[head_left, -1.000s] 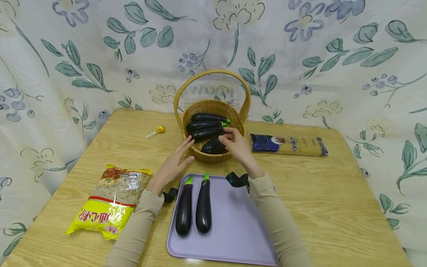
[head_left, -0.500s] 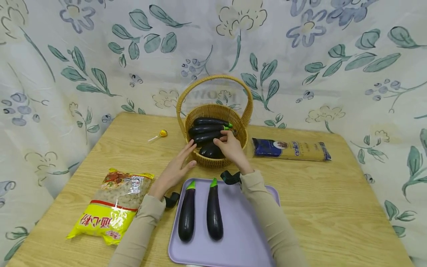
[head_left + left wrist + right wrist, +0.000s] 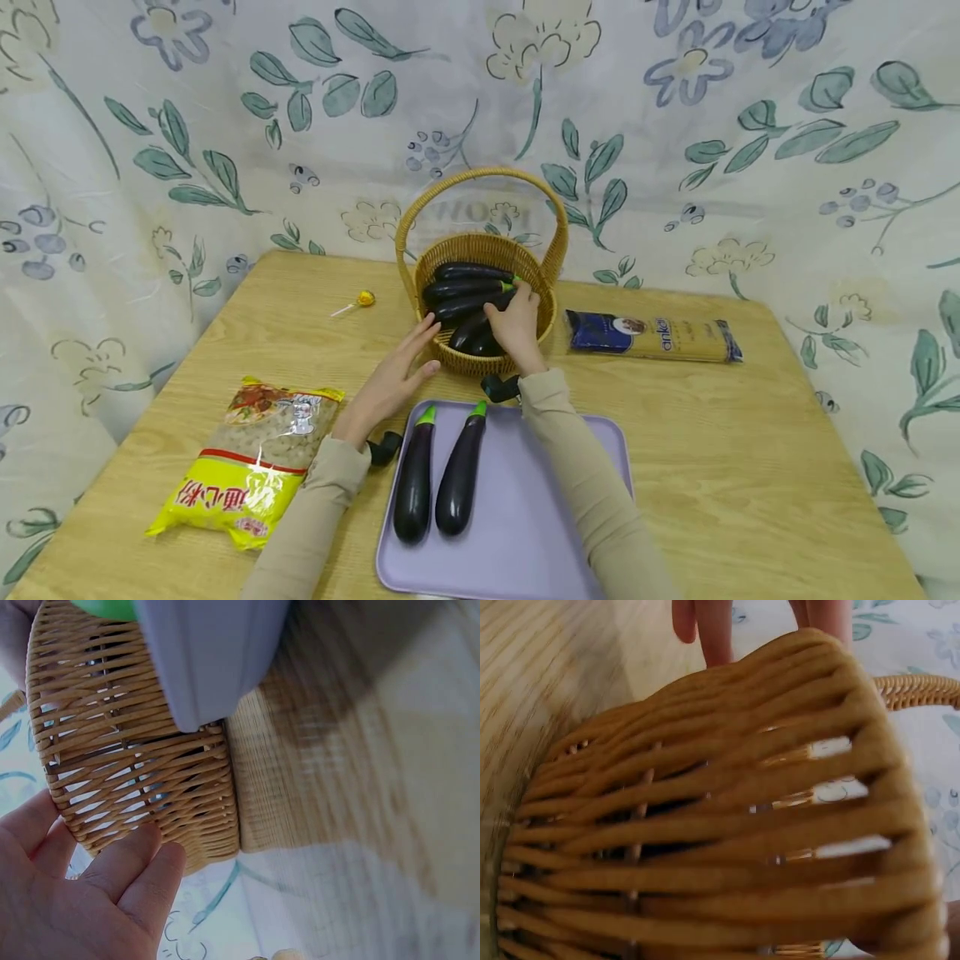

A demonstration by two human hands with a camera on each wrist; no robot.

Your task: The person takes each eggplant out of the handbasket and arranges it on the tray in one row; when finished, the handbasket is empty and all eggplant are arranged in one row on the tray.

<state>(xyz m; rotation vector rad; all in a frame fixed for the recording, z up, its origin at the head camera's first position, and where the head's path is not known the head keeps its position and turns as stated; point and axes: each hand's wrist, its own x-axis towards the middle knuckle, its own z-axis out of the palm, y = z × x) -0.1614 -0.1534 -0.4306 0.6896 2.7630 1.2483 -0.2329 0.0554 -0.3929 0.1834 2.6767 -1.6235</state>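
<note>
In the head view, a wicker basket [image 3: 480,364] with a tall handle stands at the back of the table, with several dark eggplants lying inside. My right hand [image 3: 517,325] reaches over its near right rim, thumb and fingers around the stem end of a front eggplant [image 3: 468,333]; the fingertips are partly hidden. The left hand [image 3: 390,383] touches the basket's front left with outstretched fingers, and the left wrist view shows this hand [image 3: 82,892] against the weave. Two eggplants, one left [image 3: 414,492] and one right [image 3: 460,483], lie on a lilac tray [image 3: 525,542].
A yellow-labelled bag of pasta [image 3: 247,467] lies left of the tray. Behind it is a lollipop [image 3: 364,298]. To the basket's right lies a long pack of spaghetti [image 3: 652,336]. A floral curtain [image 3: 637,125] hangs behind the table.
My right hand has moved deeper into the basket, its fingers closing around an eggplant's stem end. The right-hand eggplant on the tray rolled right, then back left. The left hand stays at the basket.
</note>
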